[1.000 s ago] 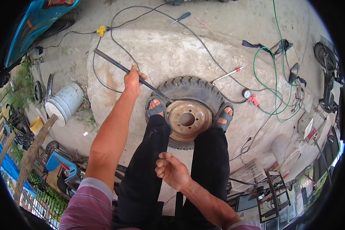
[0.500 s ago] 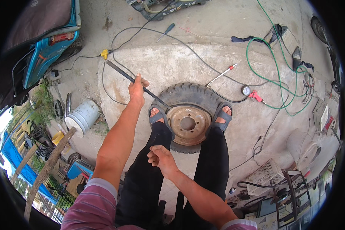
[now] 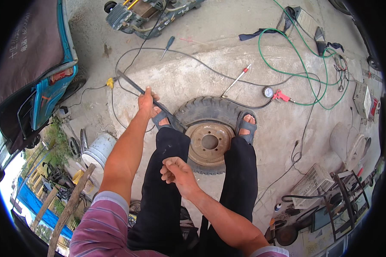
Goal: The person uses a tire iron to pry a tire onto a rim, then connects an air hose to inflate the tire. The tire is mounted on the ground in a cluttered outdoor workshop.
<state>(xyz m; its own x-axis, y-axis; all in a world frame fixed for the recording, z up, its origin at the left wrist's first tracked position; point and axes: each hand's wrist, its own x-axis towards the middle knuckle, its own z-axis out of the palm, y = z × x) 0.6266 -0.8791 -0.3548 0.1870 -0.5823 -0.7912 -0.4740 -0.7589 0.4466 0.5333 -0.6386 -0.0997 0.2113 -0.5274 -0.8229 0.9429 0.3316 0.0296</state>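
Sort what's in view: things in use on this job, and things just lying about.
Apparently in use:
- bar, in the left hand
- tire
- rim

Seemingly just lying about:
- screwdriver
- bucket
- crate
- gauge, though it may belong with the tire

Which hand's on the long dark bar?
The left hand: its fingers wrap around the dark bar. The right hand is loosely curled over the black trousers, clear of the bar.

The left hand [image 3: 146, 103] hides part of the dark bar [image 3: 131, 82]; the left trouser leg [image 3: 156, 197] covers some tire [image 3: 201, 108].
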